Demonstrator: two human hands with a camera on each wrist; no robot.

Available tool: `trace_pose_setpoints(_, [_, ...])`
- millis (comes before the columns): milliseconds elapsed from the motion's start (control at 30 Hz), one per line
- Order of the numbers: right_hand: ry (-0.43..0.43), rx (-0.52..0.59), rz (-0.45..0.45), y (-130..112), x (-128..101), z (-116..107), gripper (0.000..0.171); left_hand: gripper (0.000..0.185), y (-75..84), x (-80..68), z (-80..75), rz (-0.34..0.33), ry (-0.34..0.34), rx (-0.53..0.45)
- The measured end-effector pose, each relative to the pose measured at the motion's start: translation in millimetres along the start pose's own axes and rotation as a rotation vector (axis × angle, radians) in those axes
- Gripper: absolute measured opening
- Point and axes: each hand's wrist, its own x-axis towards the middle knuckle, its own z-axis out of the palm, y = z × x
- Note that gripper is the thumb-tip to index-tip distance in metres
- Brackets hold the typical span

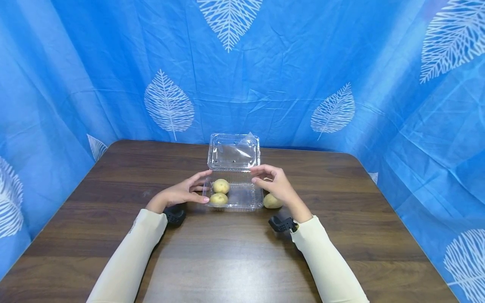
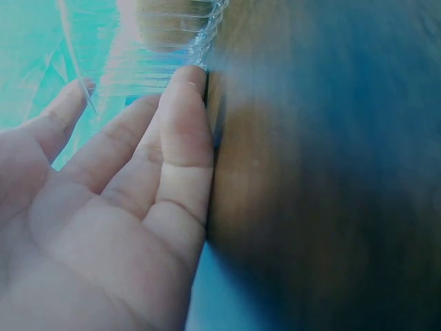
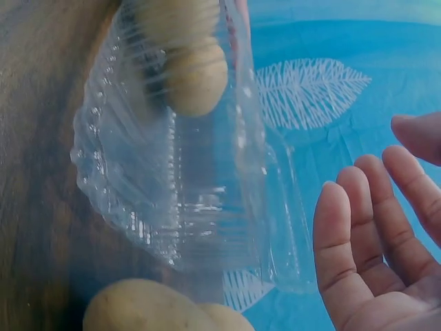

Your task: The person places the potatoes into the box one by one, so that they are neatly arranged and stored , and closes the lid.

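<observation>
A blue curtain (image 1: 265, 88) with white leaf prints hangs in front of me and down both sides. Below it is my bench (image 1: 235, 261), brown and wood-grained, with a bright sheen in the part nearest me. My pale left sleeve (image 1: 125, 261) and right sleeve (image 1: 326, 261) reach forward over it.

Toward the far side of the bench sits the clear box (image 1: 244, 196), its lid (image 1: 233, 151) hinged up at the back, so the tray faces me uncovered.

My hands are apart, one at each end of the box. The left hand (image 1: 179, 193) is spread along the left end, thumb at the near corner and fingers farther back, and the left wrist view has a fingertip meeting the box's edge. The right hand (image 1: 278, 185) is by the far right corner, its fingers loosely bent, thumb away from them, gripping nothing; I can't tell whether it touches the box. A black band sits on each wrist.

Smallest are the potatoes. One potato (image 1: 221, 186) and a nearer potato (image 1: 218, 199) lie together in the left half of the tray. Another potato (image 1: 273, 202) rests on the bench just right of the box, partly under my right hand, and the right wrist view shows a further potato (image 3: 229, 320) behind it.
</observation>
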Motion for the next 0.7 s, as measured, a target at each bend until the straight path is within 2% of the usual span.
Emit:
trace_pose_setpoints(400, [0.114, -0.005, 0.066, 5, -2, -16, 0.034, 0.098, 1.2, -0.9, 0.5, -0.001, -0.004, 0.007])
trace_pose_setpoints(700, [0.161, -0.021, 0.077, 15, -2, -26, 0.034, 0.097, -0.5, -1.1, 0.6, 0.003, 0.0, 0.003])
